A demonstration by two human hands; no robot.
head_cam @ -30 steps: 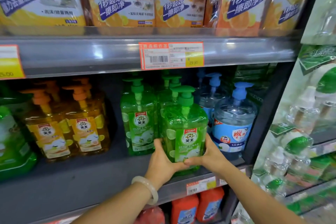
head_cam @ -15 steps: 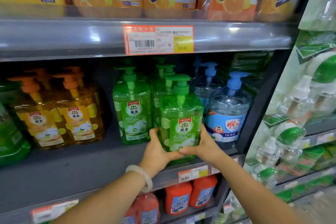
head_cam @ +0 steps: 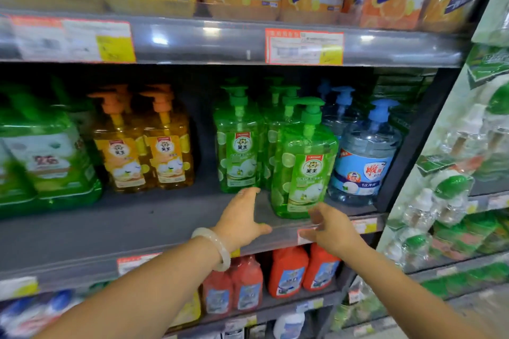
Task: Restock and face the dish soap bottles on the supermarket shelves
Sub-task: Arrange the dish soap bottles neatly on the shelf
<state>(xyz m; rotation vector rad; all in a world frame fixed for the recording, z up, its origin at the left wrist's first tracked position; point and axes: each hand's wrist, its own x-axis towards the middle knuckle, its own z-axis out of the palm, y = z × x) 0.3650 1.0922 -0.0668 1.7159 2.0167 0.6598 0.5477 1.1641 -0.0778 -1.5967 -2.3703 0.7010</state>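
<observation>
Both hands, left (head_cam: 239, 217) and right (head_cam: 332, 227), hover open beside the front green bottle (head_cam: 303, 170).

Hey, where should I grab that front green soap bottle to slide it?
Probably grip the front green bottle low on its broad body, one hand per side face, coming from the open shelf front. It stands upright; the thin pump neck gives poor leverage, and a blue-capped bottle crowds its right.

Bare, sleeveless forearms, a pale translucent bangle (head_cam: 217, 249) around the left wrist.

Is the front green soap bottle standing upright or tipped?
Upright: the front green bottle stands on its base at the shelf edge, pump on top, label facing out.
</observation>
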